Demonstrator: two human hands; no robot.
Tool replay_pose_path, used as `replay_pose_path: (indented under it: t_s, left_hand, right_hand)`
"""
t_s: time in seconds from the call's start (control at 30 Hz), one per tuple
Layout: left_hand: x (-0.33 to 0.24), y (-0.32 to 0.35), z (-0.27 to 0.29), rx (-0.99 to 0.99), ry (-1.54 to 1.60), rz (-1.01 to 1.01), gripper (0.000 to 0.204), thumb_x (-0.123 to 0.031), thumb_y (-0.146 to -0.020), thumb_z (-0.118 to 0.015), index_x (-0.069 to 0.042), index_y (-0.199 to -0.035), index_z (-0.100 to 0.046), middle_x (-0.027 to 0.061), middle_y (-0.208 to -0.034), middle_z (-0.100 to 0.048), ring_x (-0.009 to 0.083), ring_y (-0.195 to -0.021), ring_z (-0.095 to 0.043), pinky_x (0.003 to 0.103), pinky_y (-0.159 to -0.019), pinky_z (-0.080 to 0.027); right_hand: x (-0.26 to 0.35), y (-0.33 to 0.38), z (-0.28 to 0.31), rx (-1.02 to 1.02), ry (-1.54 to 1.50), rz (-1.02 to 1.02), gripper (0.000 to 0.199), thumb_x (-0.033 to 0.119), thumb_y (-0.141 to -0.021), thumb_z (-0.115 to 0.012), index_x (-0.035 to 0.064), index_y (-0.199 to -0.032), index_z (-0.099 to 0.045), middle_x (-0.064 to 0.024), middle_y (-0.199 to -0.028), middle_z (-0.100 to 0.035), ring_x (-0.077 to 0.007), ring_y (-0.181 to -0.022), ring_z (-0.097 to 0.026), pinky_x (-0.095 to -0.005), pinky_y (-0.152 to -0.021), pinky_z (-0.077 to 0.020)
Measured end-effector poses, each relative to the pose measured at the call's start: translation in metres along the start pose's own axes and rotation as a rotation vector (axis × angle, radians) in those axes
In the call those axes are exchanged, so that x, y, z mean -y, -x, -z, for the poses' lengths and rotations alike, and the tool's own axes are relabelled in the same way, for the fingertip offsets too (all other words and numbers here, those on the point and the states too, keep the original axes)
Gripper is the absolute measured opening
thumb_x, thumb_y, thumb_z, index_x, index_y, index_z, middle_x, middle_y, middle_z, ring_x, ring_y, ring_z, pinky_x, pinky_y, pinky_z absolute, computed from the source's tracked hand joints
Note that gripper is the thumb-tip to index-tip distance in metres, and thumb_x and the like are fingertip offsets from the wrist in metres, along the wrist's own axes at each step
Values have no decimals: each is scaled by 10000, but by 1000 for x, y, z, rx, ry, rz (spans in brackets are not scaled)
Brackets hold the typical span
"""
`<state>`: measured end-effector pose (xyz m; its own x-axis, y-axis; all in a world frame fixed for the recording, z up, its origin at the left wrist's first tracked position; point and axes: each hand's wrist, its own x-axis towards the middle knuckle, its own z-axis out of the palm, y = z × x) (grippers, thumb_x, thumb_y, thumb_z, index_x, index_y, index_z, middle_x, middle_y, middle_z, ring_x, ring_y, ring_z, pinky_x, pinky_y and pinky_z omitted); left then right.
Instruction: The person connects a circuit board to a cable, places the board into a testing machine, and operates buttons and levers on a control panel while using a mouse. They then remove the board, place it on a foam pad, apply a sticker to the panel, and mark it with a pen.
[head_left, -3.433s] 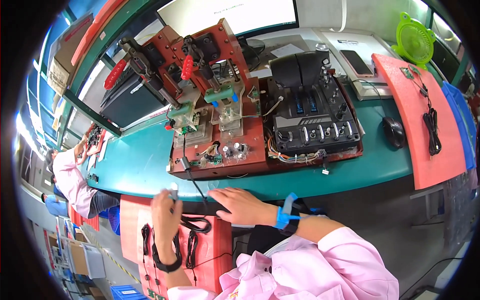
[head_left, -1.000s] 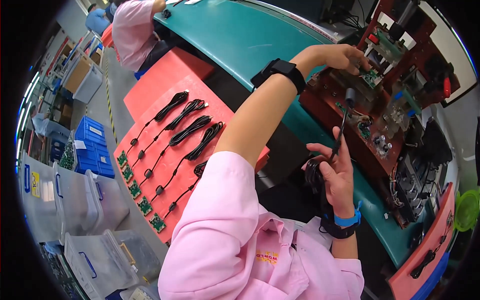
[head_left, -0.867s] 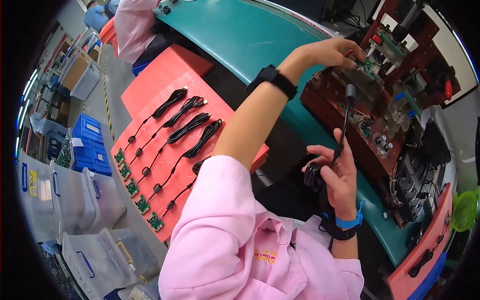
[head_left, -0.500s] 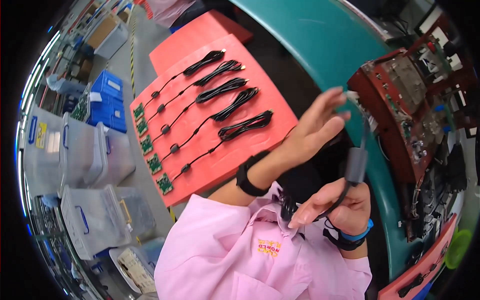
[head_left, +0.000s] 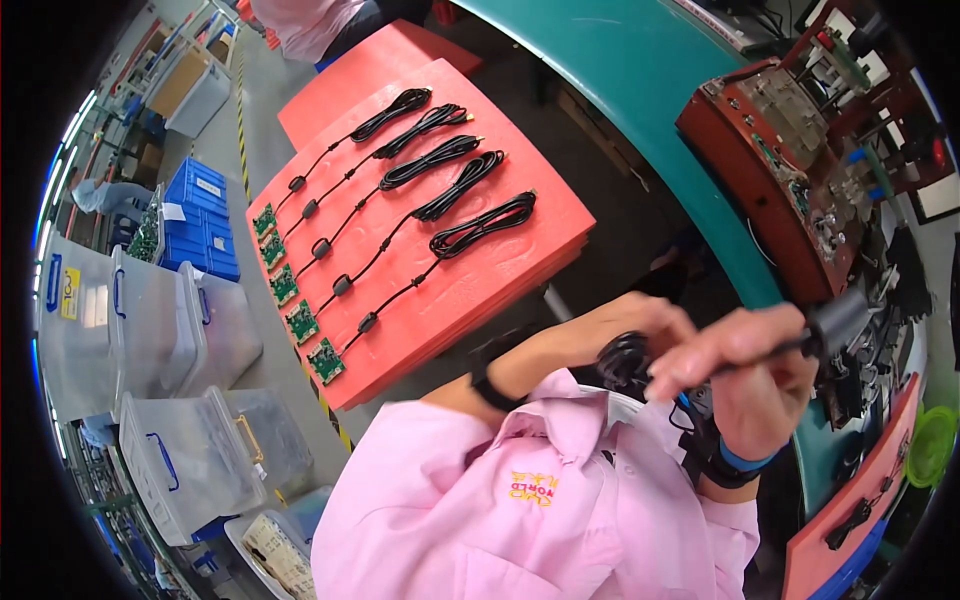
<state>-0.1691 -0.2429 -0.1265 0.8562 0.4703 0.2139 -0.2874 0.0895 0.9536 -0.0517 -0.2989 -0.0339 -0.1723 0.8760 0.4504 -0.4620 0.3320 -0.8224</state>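
Coil hanging between two hands, ferrite core jutting free

In the head view, our right hand [head_left: 762, 378] has its fingers curled around a black cable, whose dark ferrite core [head_left: 838, 322] juts out to the right. The cable's coil [head_left: 624, 361] hangs between our hands, just beyond the shirt collar [head_left: 570, 410]. Our left hand [head_left: 652, 324] is right beside it, but blur and overlap hide the fingertips, so we cannot tell whether they are open or closed on it.

If only the right fingers bear the load, the coil could slip and unwind, or catch on the blue wrist strap [head_left: 742, 461]. A sharp tug might strain the cable's ends, which we cannot make out. On our left, five coiled cables [head_left: 430, 163] lie side by side on pink foam sheets [head_left: 470, 290], their green circuit boards [head_left: 283, 285] close to the edge; a sleeve or trailing loop brushing across could, we judge, drag one board over the side
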Motion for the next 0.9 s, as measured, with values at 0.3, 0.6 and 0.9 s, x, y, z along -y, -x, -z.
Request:
replay_pose_path:
  t_s: [0.3,0.6,0.9]
  left_hand:
    - [-40,163,16,-342,-55,470,433,-186,-724,-648,19,-1073,-495,80,-883,-581,132,-759,-549,275,-692,-448]
    - [-18,210,53,-743,-1123,801,372,-321,-786,-588,4,-926,-475,194,-655,-503,333,-627,-525,381,-554,-383]
    - [-9,220,62,-739,-1144,945,327,-313,-821,-542,-8,-823,-426,210,-652,-481,379,-640,-490,418,-553,-349]
  right_hand:
    - [-88,-28,-17,-122,-132,-381,171,51,-836,-465,-33,-976,-516,-162,-897,-583,-240,-781,-609,-338,-710,-497]
    - [-257,-28,14,-83,156,-800,229,147,-838,-482,-14,-988,-545,-94,-893,-607,-153,-711,-601,-265,-617,-476]
    - [-212,3,72,-202,1510,-229,475,195,-736,-592,6,-1141,-431,-160,-977,-520,-330,-860,-534,-401,-703,-455]
